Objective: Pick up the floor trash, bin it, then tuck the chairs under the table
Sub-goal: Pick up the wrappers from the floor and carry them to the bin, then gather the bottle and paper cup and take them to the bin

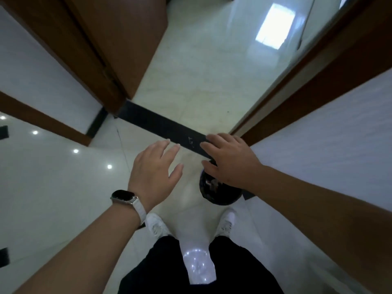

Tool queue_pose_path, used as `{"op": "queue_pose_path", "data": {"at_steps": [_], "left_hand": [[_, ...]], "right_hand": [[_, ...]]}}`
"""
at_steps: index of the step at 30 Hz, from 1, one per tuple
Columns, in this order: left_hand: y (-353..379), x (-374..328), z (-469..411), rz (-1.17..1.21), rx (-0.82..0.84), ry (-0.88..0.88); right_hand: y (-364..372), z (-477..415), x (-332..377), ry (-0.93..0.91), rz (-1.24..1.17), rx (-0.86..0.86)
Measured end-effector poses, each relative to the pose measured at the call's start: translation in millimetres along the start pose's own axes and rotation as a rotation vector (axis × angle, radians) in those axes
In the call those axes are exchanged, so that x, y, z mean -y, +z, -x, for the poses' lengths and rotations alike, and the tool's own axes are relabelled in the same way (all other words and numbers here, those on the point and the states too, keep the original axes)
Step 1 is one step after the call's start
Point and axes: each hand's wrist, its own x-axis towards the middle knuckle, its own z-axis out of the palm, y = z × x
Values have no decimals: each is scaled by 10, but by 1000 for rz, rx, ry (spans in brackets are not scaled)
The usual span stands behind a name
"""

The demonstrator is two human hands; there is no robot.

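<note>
A round black trash bin point(214, 194) with a dark liner stands on the pale tiled floor, just ahead of my right foot and by the right wall. My right hand point(229, 160) hovers right above the bin's rim, fingers spread, holding nothing, and hides part of the bin. My left hand point(158, 168), with a watch on the wrist, is held out to the left of the bin, fingers apart and empty. No loose trash, chairs or table are in view.
A doorway lies straight ahead with a dark threshold strip point(161, 126) across the floor. A brown door point(118, 43) stands open on the left; a brown door frame point(314, 90) and white wall point(339, 149) run along the right. Glossy floor point(207, 66) continues beyond the threshold.
</note>
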Motion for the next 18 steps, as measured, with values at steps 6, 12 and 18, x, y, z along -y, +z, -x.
{"op": "queue_pose_path", "data": {"at_steps": [6,12,18], "left_hand": [[-960,667,281,-20,-134,-9],[-1753,1425,649,-78,-239,-103],[-2299,1825,1140,-104,-403,-258]], "right_hand": [[-778,-378,1037,-17,84,-77],[-1374,-874,2036,-168,131,-241],[-1626,-1279,2758,-336,208,-235]]}}
